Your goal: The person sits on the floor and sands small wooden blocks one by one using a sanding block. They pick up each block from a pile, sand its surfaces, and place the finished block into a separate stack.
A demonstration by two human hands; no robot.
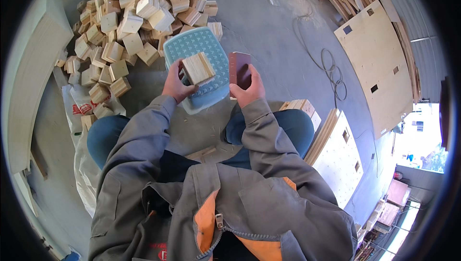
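My left hand (176, 84) is closed around a squarish block of layered plywood (198, 69), thumb on the near side. That block is over a light-blue plastic stool (192, 45) with a patterned top; whether it rests on the seat I cannot tell. To the right of the stool, my right hand (251, 88) grips a flat dark-red rectangular piece (241, 65), held on edge with its long side pointing away from me. The two pieces are apart from each other. My fingers on the far side of each piece are partly hidden.
A large heap of plywood blocks (127, 26) lies beyond the stool to the left. A white sack (79, 136) is by my left knee. Stacked panels with square holes (336, 158) stand near my right knee, larger ones (377, 59) farther right. A cable (331, 71) loops across the floor.
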